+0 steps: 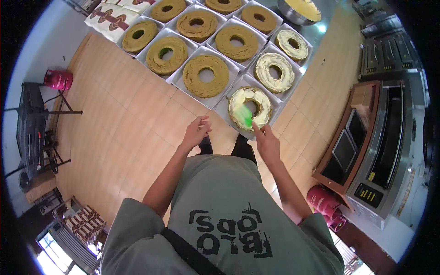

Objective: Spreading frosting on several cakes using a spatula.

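My right hand (265, 140) grips a green spatula (245, 117), its motion-blurred blade on the cream atop a ring cake (264, 104) in the nearest white box. My left hand (196, 130) hangs left of that box, holding nothing, fingers loosely bent and apart. Two more cream-covered ring cakes (274, 83) sit in boxes behind it along the right. Several plain brown ring cakes (205, 89) in open white boxes fill the rows to the left and back.
A metal bowl of yellow cream (297, 17) stands behind the cakes; printed cartons (106, 23) are stacked back left. Steel ovens (385, 156) and pink gas cylinders (321, 201) are at right. A black stand (32, 128) and another pink cylinder (58, 79) are at left.
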`<action>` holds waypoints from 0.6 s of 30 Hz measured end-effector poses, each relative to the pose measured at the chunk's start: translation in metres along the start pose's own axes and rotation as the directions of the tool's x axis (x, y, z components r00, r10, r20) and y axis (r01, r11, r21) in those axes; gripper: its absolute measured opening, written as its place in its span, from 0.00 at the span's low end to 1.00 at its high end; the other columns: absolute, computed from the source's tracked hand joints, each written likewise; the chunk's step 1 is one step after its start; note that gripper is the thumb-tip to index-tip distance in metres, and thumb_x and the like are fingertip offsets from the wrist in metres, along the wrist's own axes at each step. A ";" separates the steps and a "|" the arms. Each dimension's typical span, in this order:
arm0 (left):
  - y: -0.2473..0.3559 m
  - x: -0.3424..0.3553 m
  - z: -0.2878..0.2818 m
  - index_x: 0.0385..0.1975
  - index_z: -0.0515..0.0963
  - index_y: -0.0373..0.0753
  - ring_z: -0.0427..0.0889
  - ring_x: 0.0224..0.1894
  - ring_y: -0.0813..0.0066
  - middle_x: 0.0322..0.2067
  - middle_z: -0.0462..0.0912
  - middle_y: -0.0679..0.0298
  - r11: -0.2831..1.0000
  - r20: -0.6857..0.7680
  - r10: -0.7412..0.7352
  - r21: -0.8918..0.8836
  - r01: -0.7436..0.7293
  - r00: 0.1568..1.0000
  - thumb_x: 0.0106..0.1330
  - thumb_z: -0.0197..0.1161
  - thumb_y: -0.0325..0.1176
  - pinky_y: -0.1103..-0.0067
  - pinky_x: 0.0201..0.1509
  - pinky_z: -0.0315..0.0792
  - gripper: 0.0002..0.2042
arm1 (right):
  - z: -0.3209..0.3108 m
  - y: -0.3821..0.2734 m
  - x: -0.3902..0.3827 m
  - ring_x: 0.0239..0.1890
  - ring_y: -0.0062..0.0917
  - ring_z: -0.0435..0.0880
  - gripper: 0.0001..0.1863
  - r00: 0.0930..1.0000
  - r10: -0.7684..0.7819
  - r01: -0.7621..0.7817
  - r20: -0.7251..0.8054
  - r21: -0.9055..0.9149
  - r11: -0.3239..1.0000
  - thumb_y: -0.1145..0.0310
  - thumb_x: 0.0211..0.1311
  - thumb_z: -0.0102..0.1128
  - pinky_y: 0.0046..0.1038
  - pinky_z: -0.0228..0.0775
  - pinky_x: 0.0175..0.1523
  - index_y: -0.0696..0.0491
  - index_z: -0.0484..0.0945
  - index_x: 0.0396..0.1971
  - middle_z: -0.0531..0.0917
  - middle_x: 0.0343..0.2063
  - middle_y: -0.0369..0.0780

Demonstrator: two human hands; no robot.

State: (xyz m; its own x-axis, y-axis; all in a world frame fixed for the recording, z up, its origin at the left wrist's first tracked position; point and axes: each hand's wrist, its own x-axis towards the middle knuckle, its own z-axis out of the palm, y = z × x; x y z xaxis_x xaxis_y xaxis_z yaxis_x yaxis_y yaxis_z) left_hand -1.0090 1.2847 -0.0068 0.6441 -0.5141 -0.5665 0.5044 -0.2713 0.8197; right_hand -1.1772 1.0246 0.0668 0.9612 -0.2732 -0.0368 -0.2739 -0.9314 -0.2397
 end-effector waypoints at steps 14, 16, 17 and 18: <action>0.010 0.028 0.045 0.70 0.64 0.31 0.90 0.43 0.64 0.49 0.83 0.50 0.999 -0.080 -0.037 -0.039 0.034 0.996 0.76 0.66 0.35 0.77 0.43 0.84 0.28 | 0.018 0.026 0.037 0.27 0.38 0.79 0.22 0.985 0.157 -0.154 -0.078 0.042 0.987 0.68 0.73 0.56 0.41 0.75 0.32 0.40 0.80 0.64 0.74 0.39 0.38; 0.010 0.028 0.046 0.70 0.63 0.31 0.90 0.43 0.63 0.49 0.82 0.50 0.999 -0.067 -0.034 -0.043 0.031 0.997 0.76 0.66 0.34 0.77 0.43 0.84 0.29 | 0.018 0.022 0.050 0.28 0.38 0.79 0.22 0.992 0.062 -0.070 -0.113 -0.067 0.995 0.68 0.73 0.56 0.41 0.75 0.33 0.41 0.80 0.64 0.74 0.39 0.38; 0.009 0.027 0.045 0.70 0.63 0.31 0.90 0.43 0.63 0.49 0.82 0.50 0.999 -0.061 -0.035 -0.037 0.033 0.998 0.76 0.66 0.34 0.77 0.43 0.84 0.29 | 0.020 0.025 0.046 0.28 0.38 0.79 0.22 0.991 0.071 -0.079 -0.115 -0.065 0.995 0.68 0.73 0.56 0.41 0.75 0.33 0.41 0.80 0.64 0.74 0.39 0.38; 0.008 0.025 0.045 0.70 0.63 0.31 0.90 0.43 0.63 0.49 0.82 0.50 0.999 -0.061 -0.039 -0.032 0.037 0.997 0.76 0.66 0.34 0.77 0.43 0.84 0.29 | 0.022 0.030 0.040 0.28 0.38 0.79 0.22 0.986 0.103 -0.111 -0.130 -0.056 0.992 0.68 0.73 0.57 0.41 0.75 0.33 0.41 0.79 0.65 0.74 0.39 0.38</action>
State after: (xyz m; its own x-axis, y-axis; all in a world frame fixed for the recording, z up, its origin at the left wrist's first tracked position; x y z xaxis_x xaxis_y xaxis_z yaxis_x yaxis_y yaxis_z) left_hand -1.0143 1.2327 -0.0106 0.6581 -0.4524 -0.6018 0.5459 -0.2638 0.7953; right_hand -1.1457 0.9911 0.0371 0.9158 -0.3962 0.0652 -0.3798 -0.9074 -0.1798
